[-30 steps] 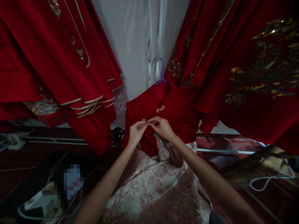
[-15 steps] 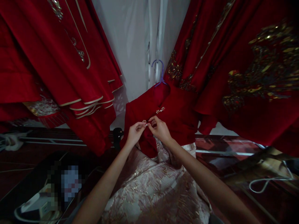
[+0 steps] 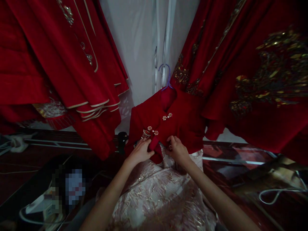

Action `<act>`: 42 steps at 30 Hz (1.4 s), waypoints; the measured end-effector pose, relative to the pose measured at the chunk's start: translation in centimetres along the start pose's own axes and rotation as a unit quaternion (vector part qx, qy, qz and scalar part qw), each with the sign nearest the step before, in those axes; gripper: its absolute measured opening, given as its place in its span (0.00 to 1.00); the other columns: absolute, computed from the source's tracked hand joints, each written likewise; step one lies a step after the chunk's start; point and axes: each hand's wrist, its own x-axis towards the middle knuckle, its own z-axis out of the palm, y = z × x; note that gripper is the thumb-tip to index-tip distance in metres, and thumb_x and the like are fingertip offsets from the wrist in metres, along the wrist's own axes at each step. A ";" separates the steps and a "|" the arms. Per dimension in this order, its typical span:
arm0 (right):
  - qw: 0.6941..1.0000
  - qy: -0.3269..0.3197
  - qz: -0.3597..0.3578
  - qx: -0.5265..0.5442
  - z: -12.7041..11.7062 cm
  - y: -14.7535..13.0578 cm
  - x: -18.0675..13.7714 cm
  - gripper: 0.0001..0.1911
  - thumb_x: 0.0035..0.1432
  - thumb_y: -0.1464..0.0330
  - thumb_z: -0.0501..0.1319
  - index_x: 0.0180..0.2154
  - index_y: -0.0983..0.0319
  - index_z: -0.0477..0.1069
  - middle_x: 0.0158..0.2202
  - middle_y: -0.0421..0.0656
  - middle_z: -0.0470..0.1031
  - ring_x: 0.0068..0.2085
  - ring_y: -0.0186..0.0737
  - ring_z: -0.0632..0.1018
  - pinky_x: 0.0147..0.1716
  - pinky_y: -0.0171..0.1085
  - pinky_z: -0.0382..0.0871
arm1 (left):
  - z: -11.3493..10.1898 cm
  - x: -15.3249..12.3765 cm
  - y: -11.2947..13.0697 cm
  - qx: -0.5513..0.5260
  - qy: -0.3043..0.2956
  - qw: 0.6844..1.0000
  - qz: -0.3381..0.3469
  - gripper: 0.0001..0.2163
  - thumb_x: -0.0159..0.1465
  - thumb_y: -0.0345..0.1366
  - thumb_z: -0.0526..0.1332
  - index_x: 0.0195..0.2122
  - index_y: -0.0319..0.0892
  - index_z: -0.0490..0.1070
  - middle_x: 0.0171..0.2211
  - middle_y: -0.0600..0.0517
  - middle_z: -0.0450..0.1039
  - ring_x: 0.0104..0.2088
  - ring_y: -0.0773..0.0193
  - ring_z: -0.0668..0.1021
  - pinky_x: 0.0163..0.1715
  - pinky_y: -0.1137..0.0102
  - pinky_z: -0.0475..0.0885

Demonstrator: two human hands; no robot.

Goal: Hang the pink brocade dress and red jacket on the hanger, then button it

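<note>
Floral fabric [image 3: 144, 202], pale with a metallic sheen, fills the near middle; red clothes [image 3: 57, 61] hang left and right, with a whitish wall [image 3: 137, 48] far back. Jacket [image 3: 166, 130] is dead center below a purple hanger [image 3: 168, 78], plain red with sparkly flower clasps [image 3: 170, 115]. Left hand [image 3: 141, 151]'s got its front edge pinched; right hand [image 3: 179, 151]'s curled at the hem, can't tell if it's gripping.

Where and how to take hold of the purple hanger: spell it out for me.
Most likely at the stem of the purple hanger, below its hook, coming from the front. The stem rises bare above the red garment, while the arms below mostly disappear into the cloth. It is slim, so a pinch should suit. White bars stand behind, so the front looks freer.
</note>
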 end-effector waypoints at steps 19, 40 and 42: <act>0.875 -0.144 0.088 0.454 -5.7 2.5 0.2 0.20 0.39 0.66 0.68 0.31 0.60 0.59 0.26 0.35 0.68 0.23 0.29 0.70 0.20 0.29 0.64 | 5.7 -1.7 3.9 -0.243 0.082 0.966 -0.033 0.05 0.57 0.33 0.58 0.33 0.41 0.71 0.29 0.52 0.74 0.27 0.68 0.74 0.27 0.74 0.68; 0.925 -0.050 0.059 0.373 -0.6 2.2 1.3 0.12 0.52 0.67 0.61 0.39 0.62 0.74 0.36 0.45 0.77 0.34 0.36 0.78 0.34 0.34 0.73 | 7.3 2.0 3.0 -0.161 0.188 0.968 -0.029 0.07 0.53 0.30 0.61 0.34 0.42 0.67 0.30 0.53 0.72 0.29 0.67 0.74 0.31 0.71 0.69; 0.929 -0.028 0.061 0.364 -0.7 2.2 1.3 0.12 0.52 0.67 0.61 0.39 0.62 0.74 0.38 0.45 0.77 0.34 0.36 0.78 0.33 0.33 0.73 | 7.2 1.9 3.5 -0.099 0.190 0.977 -0.016 0.08 0.53 0.32 0.63 0.34 0.42 0.66 0.32 0.52 0.71 0.32 0.65 0.73 0.34 0.69 0.68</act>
